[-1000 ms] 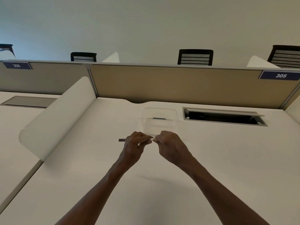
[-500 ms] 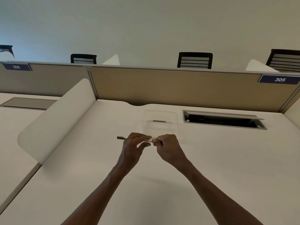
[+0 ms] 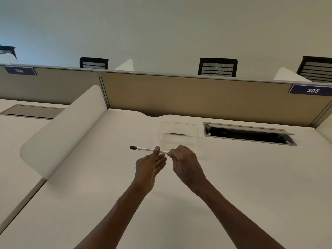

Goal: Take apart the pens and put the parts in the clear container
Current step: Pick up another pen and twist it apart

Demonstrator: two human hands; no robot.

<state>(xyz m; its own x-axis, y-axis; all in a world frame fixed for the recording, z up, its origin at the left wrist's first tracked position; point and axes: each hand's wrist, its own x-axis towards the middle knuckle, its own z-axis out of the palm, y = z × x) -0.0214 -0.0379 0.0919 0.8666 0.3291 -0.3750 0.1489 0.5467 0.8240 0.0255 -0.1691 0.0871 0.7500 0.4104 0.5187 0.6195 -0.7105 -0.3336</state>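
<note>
Mid-frame, the right hand (image 3: pixel 185 161) pinches the pen (image 3: pixel 146 149); the spread left hand (image 3: pixel 150 163) should grip the barrel, then pull straight.

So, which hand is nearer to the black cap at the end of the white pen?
Left. The left hand is open, fingertips at mid-barrel of the white pen, nearer its black cap. The right hand pinches the opposite end.

Open tabletop (image 3: pixel 233 177) is seen near and to the right of both hands. Passage to the far side is blocked by the clear container (image 3: pixel 177 134) just beyond them, by the open cable hatch (image 3: pixel 248 134) to its right, and by the partition (image 3: pixel 197 97). The left is bounded by a white divider (image 3: pixel 61 133).
</note>
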